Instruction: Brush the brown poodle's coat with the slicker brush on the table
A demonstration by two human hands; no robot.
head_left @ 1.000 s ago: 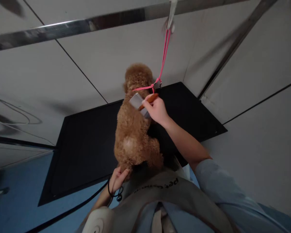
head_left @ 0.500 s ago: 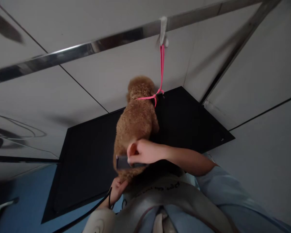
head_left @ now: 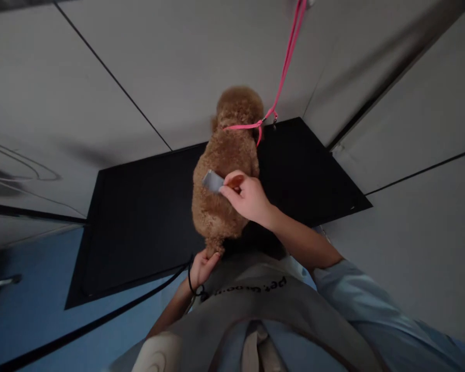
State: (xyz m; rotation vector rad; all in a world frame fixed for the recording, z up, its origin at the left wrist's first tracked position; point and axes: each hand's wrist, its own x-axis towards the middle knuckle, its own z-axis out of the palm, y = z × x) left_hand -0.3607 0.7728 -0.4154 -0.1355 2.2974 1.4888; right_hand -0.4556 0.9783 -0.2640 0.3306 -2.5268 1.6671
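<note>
A small brown curly dog (head_left: 227,170) stands on a black grooming table (head_left: 139,227), facing away from me. A pink leash (head_left: 282,72) runs from its neck up and out of the frame. My right hand (head_left: 248,199) is closed on a brush (head_left: 217,182) with an orange handle and a grey pad, pressed to the middle of the dog's back. My left hand (head_left: 202,268) pinches the dog's tail at the rear, just above my grey apron.
White panelled walls (head_left: 139,77) rise behind and to the right of the table. A blue floor (head_left: 34,320) lies to the left below. A black cord (head_left: 101,323) runs from my left wrist down to the left.
My right hand has brought the brush from the dog's rump back up to mid-back. The view has tilted, so the metal bar overhead is out of frame. My left hand stays at the tail.
</note>
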